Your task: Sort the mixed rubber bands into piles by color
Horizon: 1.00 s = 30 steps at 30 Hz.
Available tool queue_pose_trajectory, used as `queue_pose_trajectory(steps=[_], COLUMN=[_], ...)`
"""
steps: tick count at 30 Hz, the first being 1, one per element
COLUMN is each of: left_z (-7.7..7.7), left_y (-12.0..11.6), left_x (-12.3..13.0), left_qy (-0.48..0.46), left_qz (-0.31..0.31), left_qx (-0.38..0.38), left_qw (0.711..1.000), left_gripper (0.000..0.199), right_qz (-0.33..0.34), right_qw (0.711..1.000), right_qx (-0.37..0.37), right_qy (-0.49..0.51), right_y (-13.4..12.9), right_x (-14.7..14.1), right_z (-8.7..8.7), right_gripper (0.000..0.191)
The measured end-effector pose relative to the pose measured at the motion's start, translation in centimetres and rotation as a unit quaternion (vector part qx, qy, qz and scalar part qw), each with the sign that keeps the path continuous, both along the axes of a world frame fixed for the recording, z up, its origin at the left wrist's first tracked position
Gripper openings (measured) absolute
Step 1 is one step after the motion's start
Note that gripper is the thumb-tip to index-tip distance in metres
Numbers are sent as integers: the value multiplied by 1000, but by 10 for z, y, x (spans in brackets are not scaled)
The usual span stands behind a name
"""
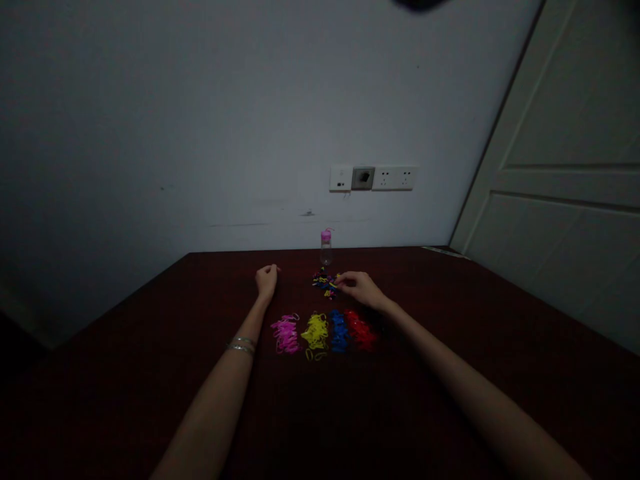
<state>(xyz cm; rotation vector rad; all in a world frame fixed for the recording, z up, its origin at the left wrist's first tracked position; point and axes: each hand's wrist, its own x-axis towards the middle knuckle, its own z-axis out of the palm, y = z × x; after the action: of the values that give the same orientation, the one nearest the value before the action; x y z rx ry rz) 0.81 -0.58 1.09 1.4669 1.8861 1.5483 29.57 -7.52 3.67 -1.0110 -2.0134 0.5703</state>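
Note:
My right hand [364, 289] reaches in from the right, thumb and fingers pinched together at the edge of a mixed pile of small coloured bands [324, 282]. What is between the fingertips is too small to make out. To the left of that pile, my left hand [267, 279] rests on the table, its fingers curled closed, with nothing visible in them. Nearer to me lie sorted piles in a row: pink rubber bands [287, 335], yellow rubber bands [316, 331], blue bands [339, 331] and red bands [361, 331]. A few yellow bands lie loose below their pile.
Behind the mixed pile stands a clear bottle [326, 252] with a pink lid. The dark red-brown table [150, 347] meets a pale wall with sockets [394, 178]. A panelled door [565, 180] is at the right. The light is dim.

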Motion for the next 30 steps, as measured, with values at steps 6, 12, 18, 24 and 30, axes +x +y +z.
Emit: queue_pose_trajectory(steps=[6,12,18,24,30], left_z=[4,1,4,19,38], left_y=[-3,0,0,-9,-24], left_x=[3,2,12,47,73], left_qy=[-6,-20,64,201,267], left_qz=[8,-7,-57,-309,-452], left_qx=[1,13,0,-41,-100], left_qw=[1000,1000,996,929,845], left_gripper=[37,34,27,27,23], right_qz=[108,162,106,-31,-142], right_qw=[991,978,989,997,987], right_qx=[-38,-65,-58,-74,-72], right_qy=[-71,-118,-80,-1,25], right_y=[-28,-36,-18,8,27], right_x=[-31,-38,-12,33,74], right_z=[13,12,14,0,-20], right_gripper=[17,22,19,23,25])
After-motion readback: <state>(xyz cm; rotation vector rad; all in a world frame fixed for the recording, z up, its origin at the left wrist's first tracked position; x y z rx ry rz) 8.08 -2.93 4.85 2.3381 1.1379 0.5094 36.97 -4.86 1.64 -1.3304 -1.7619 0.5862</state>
